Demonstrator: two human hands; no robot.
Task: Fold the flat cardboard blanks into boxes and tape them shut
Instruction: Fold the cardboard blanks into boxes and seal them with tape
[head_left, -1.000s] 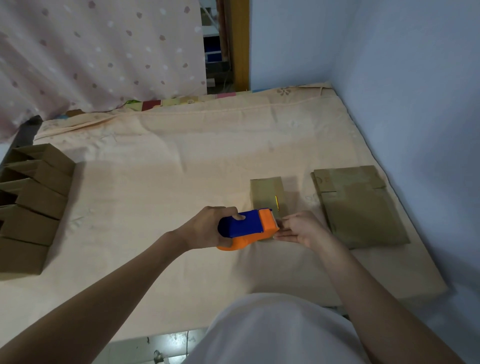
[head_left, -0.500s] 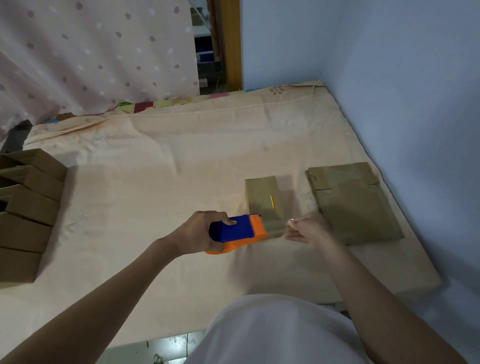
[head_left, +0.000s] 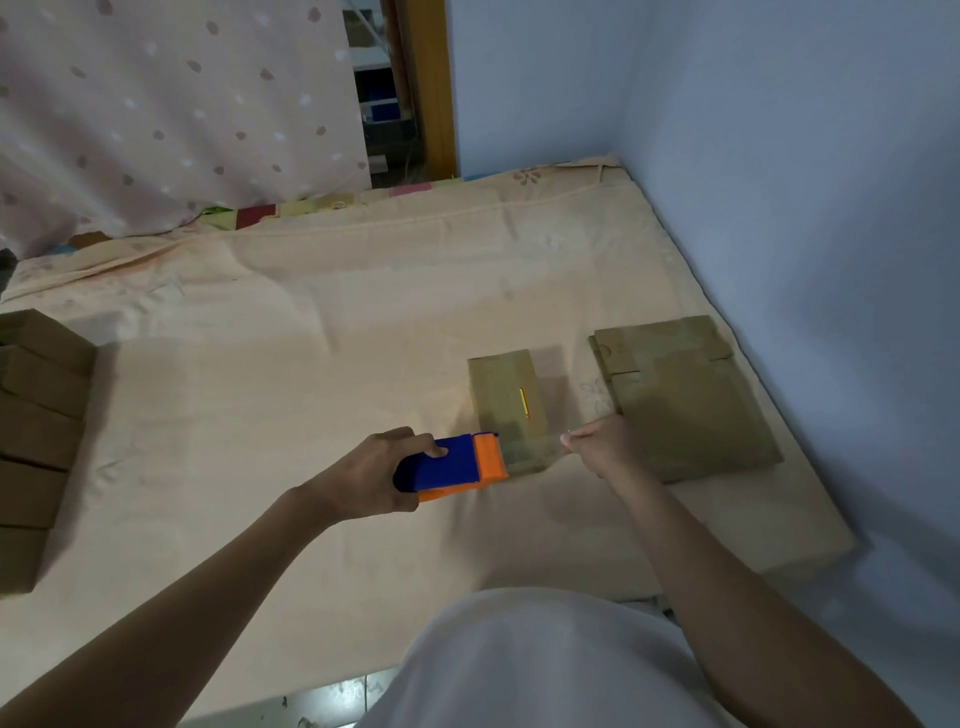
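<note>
Head view: left hand (head_left: 371, 475) is gripping the blue-orange tape dispenser (head_left: 451, 464), right hand (head_left: 602, 448) is pinching the clear tape (head_left: 530, 448) end, stretching it over the small folded box (head_left: 506, 400) lying on the mattress (head_left: 311, 338); flat blanks (head_left: 685, 395) are sitting just beyond, right.

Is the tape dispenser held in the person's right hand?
No: the left hand grips the tape dispenser, while the right hand pinches the tape end.

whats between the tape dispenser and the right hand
In the head view, a clear strip of tape stretches from the tape dispenser to the right hand, which pinches its end, above the near end of the small box.
</note>
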